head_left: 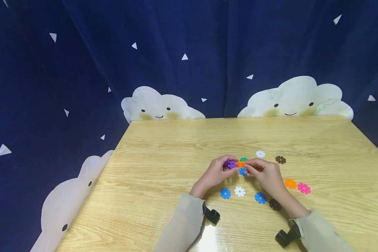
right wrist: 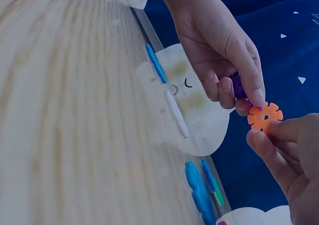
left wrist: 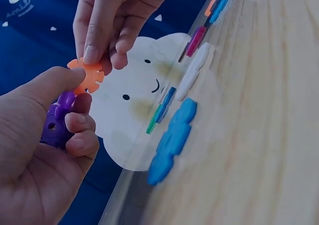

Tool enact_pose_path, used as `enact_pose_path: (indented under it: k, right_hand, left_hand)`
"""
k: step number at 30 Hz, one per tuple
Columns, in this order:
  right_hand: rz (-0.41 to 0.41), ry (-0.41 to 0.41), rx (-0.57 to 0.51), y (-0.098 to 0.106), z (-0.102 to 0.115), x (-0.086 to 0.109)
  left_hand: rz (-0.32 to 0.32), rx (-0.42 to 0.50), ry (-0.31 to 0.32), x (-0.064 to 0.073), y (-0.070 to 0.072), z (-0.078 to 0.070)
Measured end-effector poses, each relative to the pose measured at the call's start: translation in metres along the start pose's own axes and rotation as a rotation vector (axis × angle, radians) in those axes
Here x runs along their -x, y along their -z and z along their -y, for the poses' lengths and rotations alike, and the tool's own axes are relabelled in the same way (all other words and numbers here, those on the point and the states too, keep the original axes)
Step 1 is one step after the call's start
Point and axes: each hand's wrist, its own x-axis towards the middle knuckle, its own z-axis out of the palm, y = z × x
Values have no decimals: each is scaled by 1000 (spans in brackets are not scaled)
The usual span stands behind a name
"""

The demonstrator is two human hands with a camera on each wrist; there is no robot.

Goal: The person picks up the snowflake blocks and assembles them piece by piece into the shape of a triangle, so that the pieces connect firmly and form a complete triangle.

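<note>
My left hand (head_left: pixel 218 171) grips joined purple notched discs (left wrist: pixel 56 127), its thumb at the edge nearest the other hand. An orange notched disc (right wrist: pixel 265 116) meets the purple ones at that edge. Thumb and fingertips of my right hand (head_left: pixel 267 174) pinch the orange disc from the opposite side. Both hands are held together above the table, as the wrist views show. In the head view a green disc (head_left: pixel 244 159) and a blue disc (head_left: pixel 243 171) show just behind and below the hands. Part of the purple discs is hidden by the left fingers.
On the wooden table (head_left: pixel 145 175) near the left wrist lie a blue disc (head_left: pixel 225 193) and a white disc (head_left: pixel 239 191). Around the right arm are another blue disc (head_left: pixel 260 198), brown discs (head_left: pixel 280 160), an orange one (head_left: pixel 291 183) and a pink one (head_left: pixel 303 188). A dark blue curtain (head_left: pixel 176 28) hangs behind.
</note>
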Motion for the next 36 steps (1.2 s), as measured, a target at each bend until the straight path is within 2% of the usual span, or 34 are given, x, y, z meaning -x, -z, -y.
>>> enact_pose_path:
  k: [4,7,13,21,29,32,36]
  right_hand:
    - [-14,33,64,3,-3,1]
    - [-8,16,105,9,-8,2]
    - [88,-71,202,25,-13,7]
    - [171,-112,296,43,-23,14]
    - [308,-163,396,50,-22,18]
    - [344,-186,405,50,-21,19]
    - [352,-199,378,50,-23,18]
  left_hand:
    - [-6,18,9,0,0,1]
    - [-12,18,22,0,0,2]
    - [-17,16,44,1,2,4]
    - [-19,13,49,0,4,6]
    - [-21,8,48,1,4,8]
    - [-17,9,48,1,3,7]
    - [-13,10,49,1,4,6]
